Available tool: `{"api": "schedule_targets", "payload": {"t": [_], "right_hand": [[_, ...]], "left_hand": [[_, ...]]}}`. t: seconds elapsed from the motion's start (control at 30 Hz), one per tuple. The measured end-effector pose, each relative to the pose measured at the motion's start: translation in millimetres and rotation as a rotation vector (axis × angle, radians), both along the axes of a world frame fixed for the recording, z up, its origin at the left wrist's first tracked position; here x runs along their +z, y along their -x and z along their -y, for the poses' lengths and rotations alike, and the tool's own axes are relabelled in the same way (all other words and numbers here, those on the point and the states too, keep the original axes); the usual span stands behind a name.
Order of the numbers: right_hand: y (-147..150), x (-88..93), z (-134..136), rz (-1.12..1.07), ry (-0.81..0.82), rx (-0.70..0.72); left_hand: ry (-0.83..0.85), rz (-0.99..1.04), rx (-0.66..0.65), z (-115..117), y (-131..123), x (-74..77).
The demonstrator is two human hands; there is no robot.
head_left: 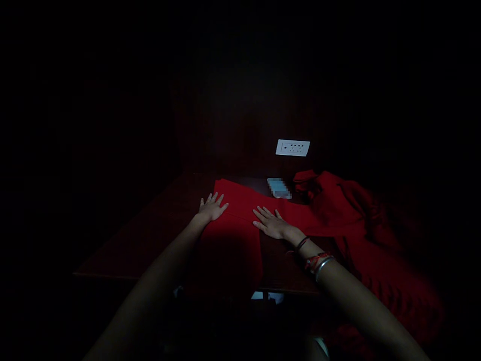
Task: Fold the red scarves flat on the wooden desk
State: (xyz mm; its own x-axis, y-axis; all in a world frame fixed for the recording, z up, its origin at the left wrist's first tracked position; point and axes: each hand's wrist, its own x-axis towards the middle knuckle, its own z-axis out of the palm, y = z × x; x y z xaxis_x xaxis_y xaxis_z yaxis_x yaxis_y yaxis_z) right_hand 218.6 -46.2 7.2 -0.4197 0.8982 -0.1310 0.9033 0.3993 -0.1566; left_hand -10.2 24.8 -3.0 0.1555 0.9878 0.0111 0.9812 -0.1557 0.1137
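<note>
A long red cloth [240,200] lies across the dark table, one stretch of it running toward me over the near edge. My left hand [213,207] rests flat on its left border with the fingers spread. Palm down, my right hand [271,222] presses on the cloth's near side, fingers stretched out and apart. Bunched folds of red fabric [338,200] pile up on the right, and a fringed end hangs down there. Most of the cloth's lower part is in shadow.
The dark wooden table [150,230] ends at a front edge close to me. A pixelated flat item [279,187] lies behind the cloth. On the back wall is a white socket panel [293,148]. Everything around is very dark.
</note>
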Motion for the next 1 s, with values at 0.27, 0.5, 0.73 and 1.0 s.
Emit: {"api": "schedule_targets", "payload": {"t": [0.27,0.5,0.73,1.0], "right_hand": [[1,-8.1,26,-0.018,-0.048,0.094],[-4,-2.5,28,-0.05,-0.138,0.168],[-16,-2.7,21,-0.044,-0.056,0.159],[-17,9.8,35,-0.208,-0.223,-0.148]], "left_hand": [[-0.091,-0.053,-0.453,34,23,0.0],[-0.047,-0.067,-0.445,46,32,6.0],[0.058,-0.047,-0.487,49,16,5.0],[0.056,-0.038,-0.395,8,-10,3.3]]}}
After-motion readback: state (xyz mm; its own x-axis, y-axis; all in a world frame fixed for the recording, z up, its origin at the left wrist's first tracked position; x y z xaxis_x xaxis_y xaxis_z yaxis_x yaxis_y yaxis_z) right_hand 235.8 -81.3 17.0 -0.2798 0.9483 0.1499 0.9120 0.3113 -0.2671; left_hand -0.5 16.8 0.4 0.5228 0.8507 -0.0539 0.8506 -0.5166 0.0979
